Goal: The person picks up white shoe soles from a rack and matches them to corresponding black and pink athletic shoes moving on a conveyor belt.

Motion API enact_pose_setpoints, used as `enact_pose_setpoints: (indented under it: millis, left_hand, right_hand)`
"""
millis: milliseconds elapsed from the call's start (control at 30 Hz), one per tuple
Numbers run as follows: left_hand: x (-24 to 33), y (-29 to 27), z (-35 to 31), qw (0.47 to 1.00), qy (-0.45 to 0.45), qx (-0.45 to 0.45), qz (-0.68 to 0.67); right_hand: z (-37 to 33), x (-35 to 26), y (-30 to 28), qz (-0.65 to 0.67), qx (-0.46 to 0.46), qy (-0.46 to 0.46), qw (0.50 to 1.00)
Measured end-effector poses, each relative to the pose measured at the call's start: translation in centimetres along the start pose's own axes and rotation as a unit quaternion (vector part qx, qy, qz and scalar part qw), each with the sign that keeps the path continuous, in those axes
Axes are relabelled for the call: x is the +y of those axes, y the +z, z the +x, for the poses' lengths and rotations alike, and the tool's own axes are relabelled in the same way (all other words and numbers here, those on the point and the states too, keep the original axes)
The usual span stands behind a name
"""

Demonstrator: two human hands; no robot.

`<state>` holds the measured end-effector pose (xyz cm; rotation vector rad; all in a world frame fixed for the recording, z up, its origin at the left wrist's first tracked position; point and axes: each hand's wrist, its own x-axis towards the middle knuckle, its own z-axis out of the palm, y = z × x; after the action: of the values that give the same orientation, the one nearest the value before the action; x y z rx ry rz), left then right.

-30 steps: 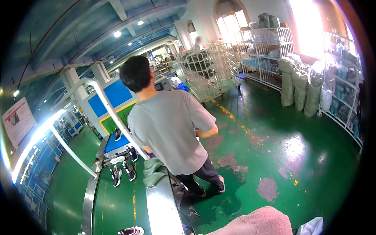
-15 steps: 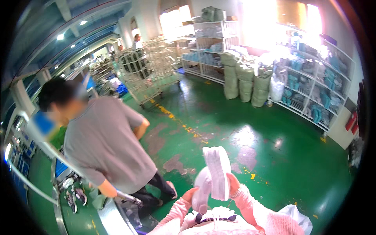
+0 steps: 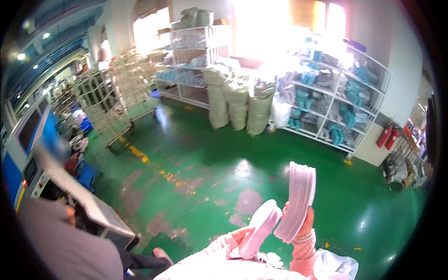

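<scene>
I stand with both forearms in pink sleeves reaching out in front of me. My right hand [image 3: 306, 225] is closed around a thick stack of pale shoe soles [image 3: 298, 198], held nearly upright with its layered edges showing. My left hand [image 3: 242, 234] grips more pale soles [image 3: 262, 225] by their left side, tilted with a smooth face visible; how many there are I cannot tell. The two bundles are close together at their inner edges. A beaded bracelet [image 3: 305, 237] circles my right wrist. A white plastic bag [image 3: 335, 266] lies below my right forearm.
A person in a grey shirt [image 3: 70, 240] stands close on my left beside a machine [image 3: 42, 175]. Wire cage trolleys [image 3: 100, 112] stand at the far left. Tall green sacks [image 3: 237, 105] and loaded white racks [image 3: 333, 100] line the wall. Red fire extinguishers [image 3: 385, 136] are at right.
My view has turned to the right, so the person in grey shows lower and farther left. Both hands have tilted the soles rightward, and the two bundles have moved apart a little.
</scene>
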<state>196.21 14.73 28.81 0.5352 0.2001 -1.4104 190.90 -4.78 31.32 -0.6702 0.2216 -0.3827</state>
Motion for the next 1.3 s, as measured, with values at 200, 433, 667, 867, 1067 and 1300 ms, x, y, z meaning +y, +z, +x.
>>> enact_pose_setpoints:
  millis: [200,433,667,867,1067,1300]
  left_hand:
    - [7.1,12.3,5.5,0.986,-0.12,0.026,0.112]
    - [11.6,18.3,19.5,0.967,-0.23,-0.007,0.107]
    - [18.8,13.3,39.0,0.983,-0.026,0.029,0.181]
    - [24.9,13.6,55.9,0.98,0.104,0.011,0.172]
    - [32.4,16.7,70.0,0.941,0.216,-0.012,0.26]
    - [41.2,31.1,87.8,0.921,0.311,-0.075,0.222]
  right_hand:
    - [4.8,-4.4,-9.5,0.027,0.164,-0.109,0.98]
    - [4.2,-14.0,-19.4,0.037,0.314,-0.288,0.904]
    - [20.3,-25.0,-22.3,0.004,0.264,-0.164,0.95]
    - [33.6,-30.8,-23.2,-0.104,0.204,-0.041,0.972]
    - [40.1,-42.4,-28.4,-0.16,0.276,-0.17,0.932]
    - [48.9,-59.7,-34.0,-0.207,0.251,-0.255,0.91]
